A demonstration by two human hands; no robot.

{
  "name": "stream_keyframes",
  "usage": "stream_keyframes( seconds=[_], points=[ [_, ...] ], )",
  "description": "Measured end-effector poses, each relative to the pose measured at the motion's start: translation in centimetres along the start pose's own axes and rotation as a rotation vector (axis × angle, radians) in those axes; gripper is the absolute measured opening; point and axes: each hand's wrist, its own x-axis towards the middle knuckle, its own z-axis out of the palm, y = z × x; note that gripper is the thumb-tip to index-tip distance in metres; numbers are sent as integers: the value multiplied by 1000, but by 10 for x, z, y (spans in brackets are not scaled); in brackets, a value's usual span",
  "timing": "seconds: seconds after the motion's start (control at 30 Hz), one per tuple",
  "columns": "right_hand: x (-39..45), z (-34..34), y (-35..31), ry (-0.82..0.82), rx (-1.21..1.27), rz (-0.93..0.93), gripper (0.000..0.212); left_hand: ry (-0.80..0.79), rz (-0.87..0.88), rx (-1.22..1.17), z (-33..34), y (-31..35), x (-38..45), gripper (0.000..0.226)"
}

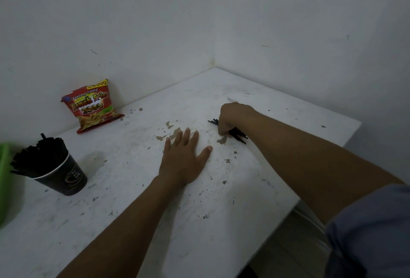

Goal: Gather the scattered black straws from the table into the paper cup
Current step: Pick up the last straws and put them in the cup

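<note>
A dark paper cup (pixel 66 178) stands at the left of the white table (pixel 133 222), packed with several black straws (pixel 40 155) that fan out above its rim. My right hand (pixel 233 120) is curled down over a small bundle of black straws (pixel 239 136) lying on the table right of centre; straw ends poke out on both sides of the fist. My left hand (pixel 184 160) lies flat on the table, fingers spread, palm down, holding nothing, a short way left of the bundle.
A red snack bag (pixel 93 107) leans against the wall at the back left. A green object (pixel 4 178) shows at the left edge beside the cup. The table sits in a wall corner; its right edge drops to the floor.
</note>
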Motion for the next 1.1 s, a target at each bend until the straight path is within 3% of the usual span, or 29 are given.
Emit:
stream_keyframes(
  seconds=[0.2, 0.37, 0.6, 0.83, 1.03, 1.1],
  points=[
    [-2, -8, 0, -149, -116, -12, 29, 20, 3, -13, 1, -1, 0, 82],
    [0, 3, 3, -33, -109, -67, 24, 20, 2, -20, 0, -1, 0, 82],
    [2, 12, 17, -3, 263, -58, 25, 28, 2, -31, 1, -2, -1, 82],
    [9, 35, 25, 77, 371, -59, 17, 37, 3, -53, -2, -1, -3, 81],
    [22, 50, 24, 226, 316, -116, 35, 49, -6, -81, -5, 1, -4, 78],
    [22, 50, 19, 272, 439, -163, 38, 75, 1, -151, -7, 2, -9, 72]
  ],
)
